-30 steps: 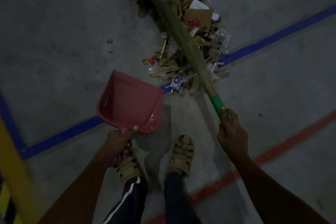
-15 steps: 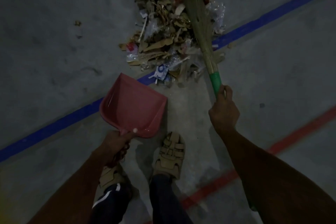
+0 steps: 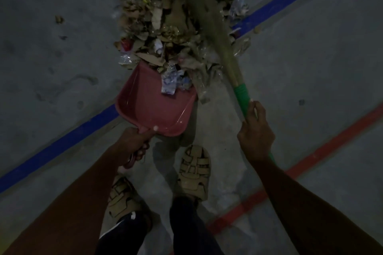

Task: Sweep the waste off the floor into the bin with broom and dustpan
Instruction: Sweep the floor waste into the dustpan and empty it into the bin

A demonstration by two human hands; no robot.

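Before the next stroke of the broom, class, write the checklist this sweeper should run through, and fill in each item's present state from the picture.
1. Left hand grips the pink dustpan by its handle: ok.
2. Right hand grips the broom on its green handle: ok.
3. Dustpan mouth meets the near edge of the waste pile: ok, a few wrappers already lie inside.
4. Dustpan lip flat on the floor: cannot tell, litter covers it.
5. Broom bristles lie behind the pile: cannot tell, their tips run out of the picture.
6. All waste is in line with the pan: not ok, a stray scrap lies apart at left.
7. Bin within reach: cannot tell, none in view.
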